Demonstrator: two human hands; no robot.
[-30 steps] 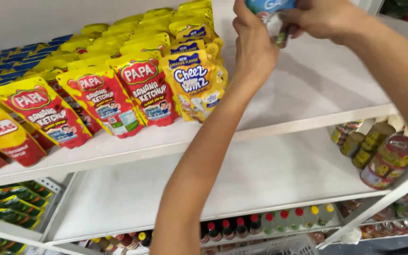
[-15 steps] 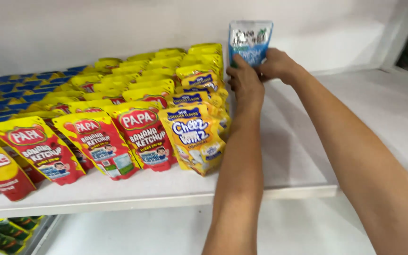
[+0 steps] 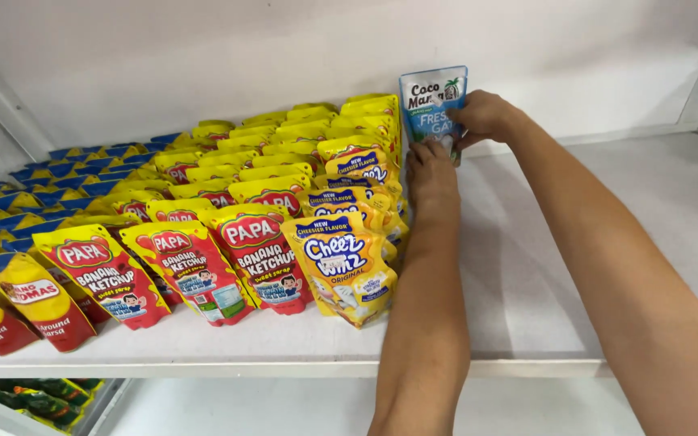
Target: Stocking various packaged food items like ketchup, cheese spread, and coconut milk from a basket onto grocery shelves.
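Note:
A blue and white stand-up pouch (image 3: 432,103) stands upright at the back of the white shelf (image 3: 543,274), against the wall. My right hand (image 3: 485,117) grips its right edge. My left hand (image 3: 428,168) touches its lower front edge, fingers pressed to the pouch's base. The pouch sits just right of a row of yellow cheese-spread pouches (image 3: 345,262).
Rows of red and yellow ketchup pouches (image 3: 256,254) fill the shelf's left half, with blue-topped pouches (image 3: 10,202) further left. The shelf's right part is bare white board. A lower shelf holds green packets (image 3: 38,400) at bottom left.
Both hands carried the blue pouch down from above the shelf to the shelf's back, beside the yellow row. The camera view has moved closer and higher.

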